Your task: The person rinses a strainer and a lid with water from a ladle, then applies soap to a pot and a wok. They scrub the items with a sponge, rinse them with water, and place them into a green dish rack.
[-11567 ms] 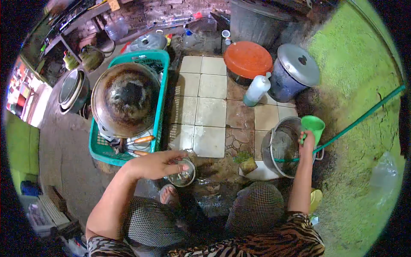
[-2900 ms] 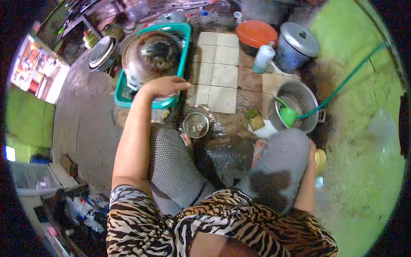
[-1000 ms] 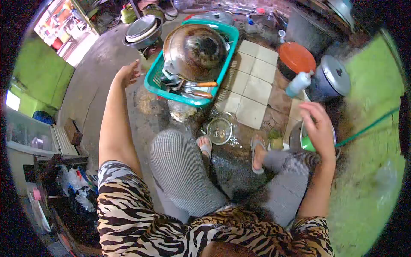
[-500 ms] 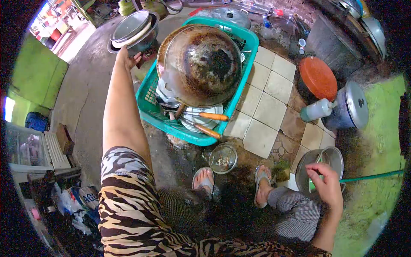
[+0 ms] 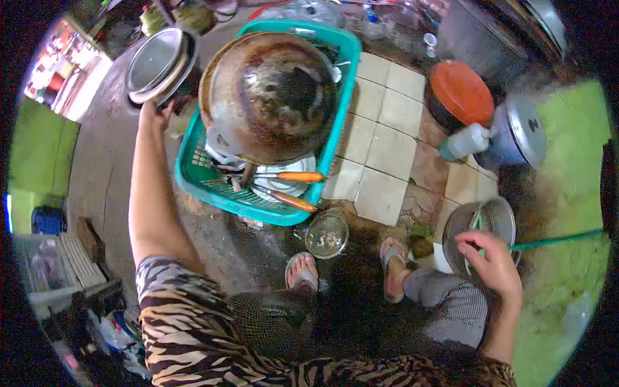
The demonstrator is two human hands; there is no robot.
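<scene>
My left hand (image 5: 155,116) is closed on the lower rim of a tilted stack of metal basins (image 5: 153,63), left of the turquoise basket (image 5: 248,215). A pale rim shows between the basins. In the basket, an upturned, brown-stained wok (image 5: 267,97) covers much of the load; white plates (image 5: 278,187) and orange-handled utensils (image 5: 300,176) show in front of it. My right hand (image 5: 491,261) hovers by a metal pot (image 5: 509,226) at the right, fingers loosely bent and apart from the thumb, with nothing visible in them.
A clear bowl with food scraps (image 5: 326,235) sits before my feet. Pale tiles (image 5: 380,151) lie right of the basket. Beyond them stand an orange lid (image 5: 461,95), a soap bottle (image 5: 465,142) and a lidded pot (image 5: 525,132). A green hose (image 5: 558,238) runs to the metal pot.
The view has shifted, moving most things leftward. The basin stack has moved left relative to the basket and tilts more, with my left hand at its rim. My right hand stays by the pot.
</scene>
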